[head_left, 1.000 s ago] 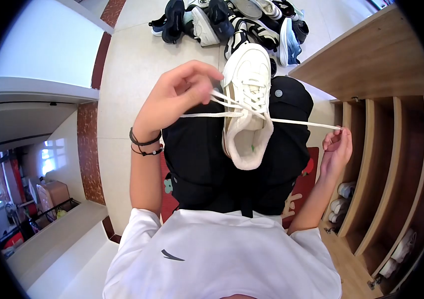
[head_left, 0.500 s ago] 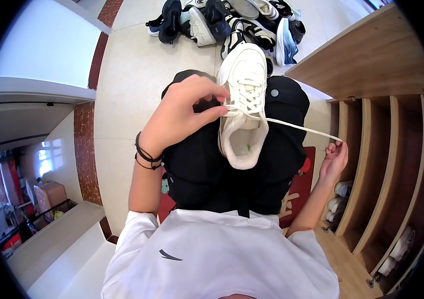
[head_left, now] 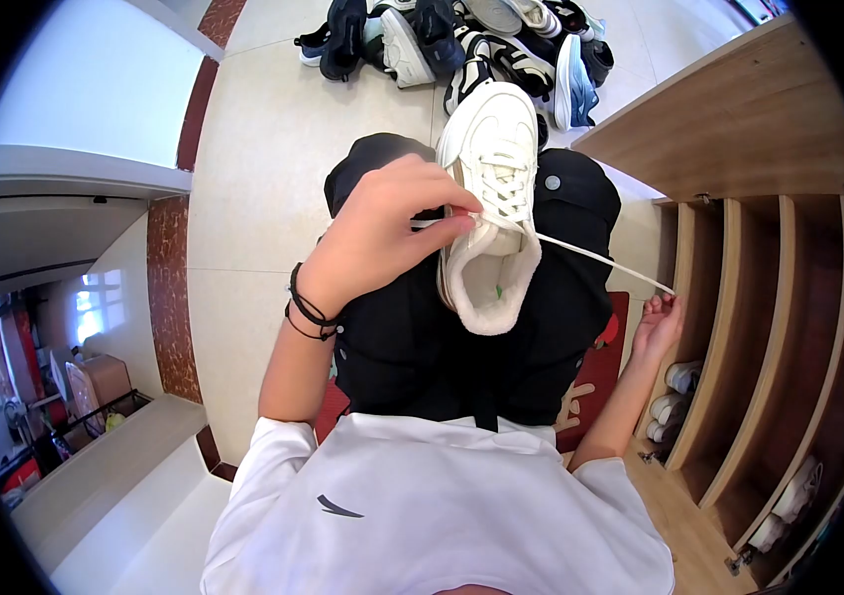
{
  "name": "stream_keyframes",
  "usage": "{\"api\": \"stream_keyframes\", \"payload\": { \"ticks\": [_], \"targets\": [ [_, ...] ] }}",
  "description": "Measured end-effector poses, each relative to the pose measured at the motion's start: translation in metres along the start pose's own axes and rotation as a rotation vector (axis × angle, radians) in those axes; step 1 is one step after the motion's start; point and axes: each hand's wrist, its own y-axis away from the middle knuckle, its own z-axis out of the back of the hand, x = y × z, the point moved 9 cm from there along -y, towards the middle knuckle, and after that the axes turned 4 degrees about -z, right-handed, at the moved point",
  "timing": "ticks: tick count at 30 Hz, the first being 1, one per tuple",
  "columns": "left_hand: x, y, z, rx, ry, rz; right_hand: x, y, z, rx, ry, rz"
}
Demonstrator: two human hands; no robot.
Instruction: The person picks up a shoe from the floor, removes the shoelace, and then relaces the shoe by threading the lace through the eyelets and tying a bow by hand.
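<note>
A white lace-up shoe (head_left: 494, 188) rests on my black-trousered knees, toe pointing away, its pale lining open towards me. My left hand (head_left: 397, 223) is at the shoe's left side, thumb and fingers pinched on the lace near the top eyelets. From there a white lace (head_left: 605, 262) runs taut to the right. Its far part is pinched in the fingertips of my right hand (head_left: 660, 322), which is held out beside the wooden shelves. A small green mark shows inside the shoe.
Several shoes (head_left: 402, 50) lie piled on the tiled floor ahead. An open wooden cabinet (head_left: 759, 327) with shoes on its shelves stands at right, its door (head_left: 709, 119) jutting over the floor. A red mat (head_left: 595, 397) lies beneath me. White furniture is at left.
My left hand has moved right, closer to the lacing, and pinches the lace there. My right hand has shifted slightly down and left, with the lace still stretched.
</note>
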Motion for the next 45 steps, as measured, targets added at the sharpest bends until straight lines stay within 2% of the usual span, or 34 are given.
{"api": "stream_keyframes", "payload": {
  "ticks": [3, 5, 9, 11, 12, 14, 16, 18, 20, 23, 24, 26, 30, 32, 33, 35, 36, 38, 39, 41, 42, 44, 45],
  "targets": [
    [-0.004, -0.003, -0.006, 0.022, -0.034, -0.007, -0.008, -0.003, 0.009, -0.006, -0.009, -0.016],
    [-0.005, -0.004, -0.008, 0.006, -0.004, -0.006, -0.013, -0.004, 0.02, -0.083, 0.006, -0.037],
    [-0.006, -0.003, -0.013, 0.002, 0.002, -0.02, -0.014, 0.001, 0.019, -0.058, 0.081, -0.045],
    [-0.01, -0.002, -0.013, -0.014, 0.009, -0.03, -0.002, 0.006, 0.006, -0.121, 0.57, 0.006],
    [-0.011, -0.001, -0.014, -0.014, 0.009, -0.03, 0.0, 0.011, -0.005, -0.122, 0.57, 0.006],
    [-0.009, -0.001, -0.018, 0.005, 0.026, 0.017, 0.054, 0.06, -0.09, 0.018, 0.99, 0.662],
    [-0.012, 0.0, -0.02, 0.0, 0.019, 0.011, 0.075, 0.103, -0.155, 0.187, 0.863, 0.591],
    [-0.015, 0.0, -0.022, -0.001, 0.014, 0.005, 0.093, 0.149, -0.22, 0.476, 0.942, 0.742],
    [-0.023, 0.0, -0.023, 0.003, -0.078, -0.026, 0.099, 0.196, -0.279, 0.739, 1.016, 0.799],
    [-0.027, 0.003, -0.026, -0.038, -0.165, -0.037, 0.088, 0.234, -0.327, 1.059, 1.025, 0.93],
    [-0.026, 0.004, -0.029, -0.038, -0.164, -0.037, 0.082, 0.232, -0.332, 1.06, 1.026, 0.931],
    [-0.024, 0.007, -0.029, -0.087, -0.206, -0.015, 0.067, 0.226, -0.337, 1.119, 0.943, 0.792],
    [-0.02, 0.011, -0.028, -0.144, -0.166, -0.007, 0.066, 0.227, -0.342, 1.14, 0.932, 0.763],
    [-0.017, 0.013, -0.026, -0.18, -0.095, 0.008, 0.06, 0.221, -0.343, 1.114, 1.006, 0.537],
    [-0.017, 0.014, -0.026, -0.181, -0.093, 0.01, 0.057, 0.221, -0.343, 1.115, 1.008, 0.535],
    [-0.016, 0.015, -0.026, -0.17, -0.077, 0.004, 0.041, 0.206, -0.334, 1.031, 0.872, 0.177],
    [-0.015, 0.015, -0.026, -0.172, -0.074, 0.007, 0.041, 0.204, -0.335, 1.032, 0.875, 0.175],
    [-0.017, 0.016, -0.026, -0.179, -0.091, -0.016, 0.01, 0.195, -0.319, 0.983, 0.8, -0.396],
    [-0.016, 0.016, -0.026, -0.18, -0.088, -0.015, 0.012, 0.191, -0.318, 0.981, 0.803, -0.397],
    [-0.016, 0.016, -0.024, -0.189, -0.084, -0.029, 0.0, 0.197, -0.311, 1.024, 0.688, -0.676],
    [-0.015, 0.016, -0.024, -0.192, -0.081, -0.027, -0.001, 0.199, -0.31, 1.023, 0.693, -0.677],
    [-0.015, 0.017, -0.021, -0.227, -0.086, -0.031, 0.022, 0.19, -0.322, 0.995, 1.035, -0.031],
    [-0.016, 0.017, -0.021, -0.23, -0.085, -0.032, 0.023, 0.194, -0.323, 0.995, 1.038, -0.029]
  ]
}}
